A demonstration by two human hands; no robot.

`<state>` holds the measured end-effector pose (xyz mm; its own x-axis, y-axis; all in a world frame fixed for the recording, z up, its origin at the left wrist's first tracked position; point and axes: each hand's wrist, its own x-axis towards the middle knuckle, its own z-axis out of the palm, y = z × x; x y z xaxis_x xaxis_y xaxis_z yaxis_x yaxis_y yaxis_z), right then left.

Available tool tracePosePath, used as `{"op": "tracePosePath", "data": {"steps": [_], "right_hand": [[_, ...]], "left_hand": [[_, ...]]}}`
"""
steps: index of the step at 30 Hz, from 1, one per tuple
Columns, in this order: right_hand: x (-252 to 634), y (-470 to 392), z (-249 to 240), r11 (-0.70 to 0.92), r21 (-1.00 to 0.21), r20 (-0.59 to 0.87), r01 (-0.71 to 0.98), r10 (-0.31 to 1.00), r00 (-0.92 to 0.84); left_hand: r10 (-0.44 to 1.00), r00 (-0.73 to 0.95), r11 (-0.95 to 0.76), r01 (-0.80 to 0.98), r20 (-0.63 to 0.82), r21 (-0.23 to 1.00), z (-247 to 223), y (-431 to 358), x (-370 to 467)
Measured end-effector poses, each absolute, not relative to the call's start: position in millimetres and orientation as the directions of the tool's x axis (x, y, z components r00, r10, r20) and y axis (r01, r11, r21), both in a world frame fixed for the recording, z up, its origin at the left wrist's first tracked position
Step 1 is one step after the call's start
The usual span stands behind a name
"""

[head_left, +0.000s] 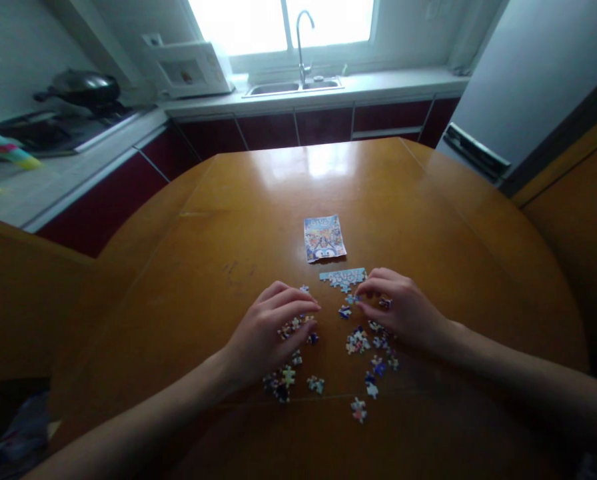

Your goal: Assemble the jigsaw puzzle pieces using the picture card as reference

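On the wooden table, a joined strip of light-blue jigsaw puzzle [343, 277] lies below a printed picture sheet [324, 238]. My right hand [403, 308] is just below the strip's right end, thumb and forefinger pinched at a small light-blue puzzle piece [356, 299]. Over a cluster of loose pieces on the left, my left hand [273, 327] hovers with fingers stretched and thumb apart, holding nothing I can see. It hides part of that cluster. Between the hands lies a dark-blue and white piece [345, 312]. A pile of mixed pieces [358, 341] sits below my right hand.
Scattered pieces reach toward me, among them a pinkish one [358, 410] and a teal one [316, 385]. Beyond the table [258, 200] stand a sink [273, 88], a microwave [193, 70] and a stove with a pan [86, 89]. A fridge [523, 87] is at right.
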<state>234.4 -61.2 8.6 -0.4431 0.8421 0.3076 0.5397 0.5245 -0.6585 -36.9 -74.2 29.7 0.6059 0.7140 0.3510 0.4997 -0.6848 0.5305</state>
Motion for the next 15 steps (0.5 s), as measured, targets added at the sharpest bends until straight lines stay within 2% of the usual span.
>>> {"op": "tracePosePath", "data": {"steps": [3,8,15], "right_hand": [[246,-41,4,0.473,-0.616,0.229,0.630,0.873,-0.431],[249,-28,-1,0.490,-0.578,0.209,0.653,0.862,-0.462],[246,-24,-3,0.521,-0.562,0.179,0.642,0.835,-0.520]], "left_hand": [[0.680,0.655,-0.724,0.530,0.330,0.440,27,-50,-30],[0.608,0.734,-0.788,0.516,0.302,0.335,14,-21,-12],[0.570,0.775,-0.813,0.484,0.273,0.323,4,-11,-5]]}}
